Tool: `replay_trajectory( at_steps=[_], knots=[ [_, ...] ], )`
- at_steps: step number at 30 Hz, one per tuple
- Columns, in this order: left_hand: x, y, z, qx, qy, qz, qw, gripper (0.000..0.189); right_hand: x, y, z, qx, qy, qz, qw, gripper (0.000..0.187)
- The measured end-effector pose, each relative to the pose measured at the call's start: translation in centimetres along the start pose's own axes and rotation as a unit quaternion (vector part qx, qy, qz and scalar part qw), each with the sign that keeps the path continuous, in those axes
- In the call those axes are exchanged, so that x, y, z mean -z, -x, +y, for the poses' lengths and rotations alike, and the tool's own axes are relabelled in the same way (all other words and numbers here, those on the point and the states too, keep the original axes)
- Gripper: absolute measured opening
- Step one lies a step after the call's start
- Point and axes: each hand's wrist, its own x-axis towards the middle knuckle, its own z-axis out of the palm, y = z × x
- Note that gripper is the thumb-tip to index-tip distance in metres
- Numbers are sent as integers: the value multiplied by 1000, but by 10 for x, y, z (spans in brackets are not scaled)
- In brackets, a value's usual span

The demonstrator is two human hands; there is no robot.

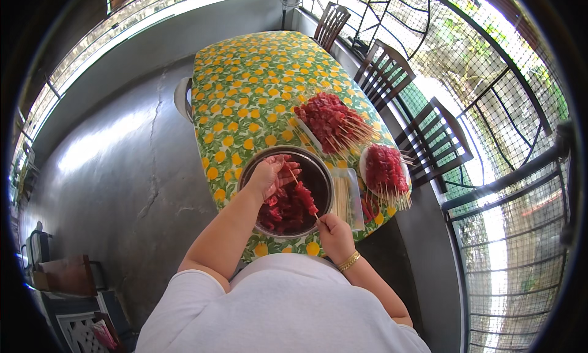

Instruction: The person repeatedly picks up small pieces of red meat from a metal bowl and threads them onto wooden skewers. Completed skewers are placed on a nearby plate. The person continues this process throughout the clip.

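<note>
My right hand (335,235) grips the lower end of a thin wooden skewer. Strips of raw red meat (305,199) are threaded along the skewer's middle. At its upper end, my left hand (268,177) is turned partly palm up with the fingers around the tip; whether it pinches a piece there is unclear. Both hands are at a round metal basin (327,178), the left above its inside and the right at its near right rim. Loose raw meat in dark liquid (282,215) lies in the basin, partly hidden by my left hand and forearm.
Bare skewers (341,199) lie in a clear plastic container (354,201) right of the basin. Beyond are a heaped tray of meat skewers (328,121) and a smaller plate of them (386,169). A lemon-print tablecloth (248,91) covers the table. Wooden chairs (434,132) line the right side.
</note>
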Motion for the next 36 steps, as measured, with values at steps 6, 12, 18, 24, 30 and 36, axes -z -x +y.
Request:
replay_trajectory(
  at_steps=[6,12,18,24,30,36],
  knots=[
    [-6,1,2,-31,-74,35,996,33,3,1,-5,34,38,13,999,8],
    [-16,6,8,-38,-93,54,994,31,4,1,-7,32,51,14,998,7],
    [-22,12,8,-66,-117,64,989,29,3,1,-7,19,46,13,999,7],
    [-23,10,0,-125,-130,79,980,26,3,1,-8,30,33,17,999,7],
    [-16,4,6,-39,29,34,998,22,4,0,-8,39,-15,18,999,5],
    [-14,6,10,-27,28,17,999,23,3,0,-7,52,-15,24,998,6]
  ],
)
